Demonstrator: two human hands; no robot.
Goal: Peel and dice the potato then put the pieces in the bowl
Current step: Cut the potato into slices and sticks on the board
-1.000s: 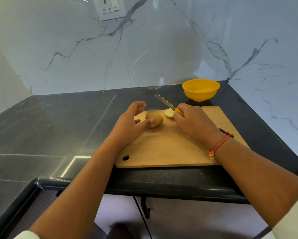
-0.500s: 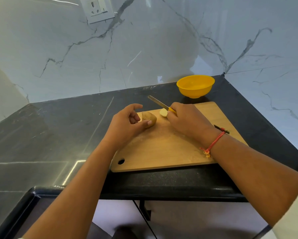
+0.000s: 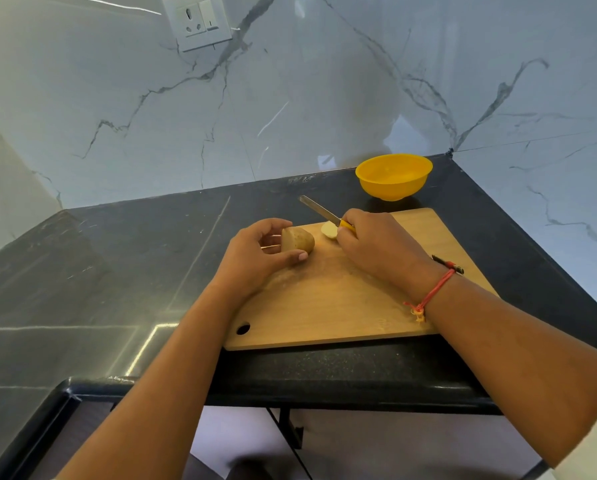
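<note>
- The potato (image 3: 299,240), unpeeled and brown, is lying at the far left part of the cutting board (image 3: 342,306). Its long axis is running roughly left to right, with the flat cut face seemingly turning left toward the palm and the rounded end pointing right.
- The left hand (image 3: 259,261) is grasping the potato, with the thumb lying along its near side and the fingers curling over the far side.
- A small pale cut piece (image 3: 329,230) is lying just right of the potato, apart from it and touching the right hand's fingertips.
- The right hand (image 3: 376,247) is clenching the yellow handle of a knife (image 3: 319,211), whose blade is pointing away and left, past the board's far edge.
- The yellow bowl (image 3: 394,176) is standing upright on the dark bench (image 3: 117,271), just beyond the board's far right corner.
</note>
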